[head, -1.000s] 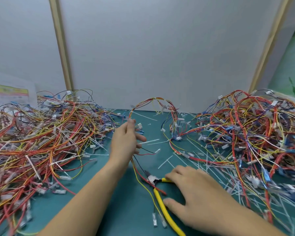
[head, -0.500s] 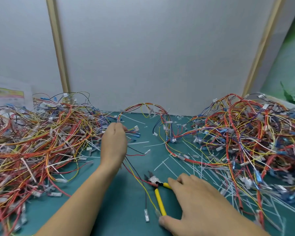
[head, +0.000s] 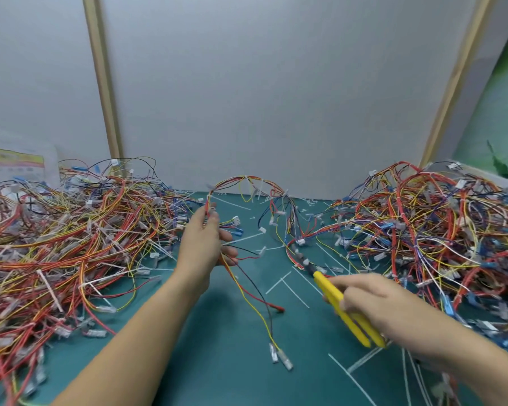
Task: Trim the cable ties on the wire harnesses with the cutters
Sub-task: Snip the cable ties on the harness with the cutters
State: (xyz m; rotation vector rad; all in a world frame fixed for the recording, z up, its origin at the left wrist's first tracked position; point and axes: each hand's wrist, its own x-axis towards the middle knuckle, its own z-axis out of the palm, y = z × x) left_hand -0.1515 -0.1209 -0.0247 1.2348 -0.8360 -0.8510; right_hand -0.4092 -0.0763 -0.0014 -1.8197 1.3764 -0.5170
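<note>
Head view: left hand [head: 201, 244] pinches one wire harness [head: 247, 181]. Its loop arches beyond the grip and loose leads trail below it onto the green mat [head: 217, 361]. Right hand [head: 384, 306] is closed round the yellow cutters [head: 336, 293], nose towards the harness wires. Harness piles lie outboard of the left hand [head: 71, 230] and the right hand [head: 437, 224].

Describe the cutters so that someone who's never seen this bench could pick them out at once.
Start at the green mat and find the heap of wire harnesses on its right side. At that heap's near foot, the right hand grips the cutters. They are the only thick, yellow-handled tool there; every other yellow thing on the mat is a thin wire.
</note>
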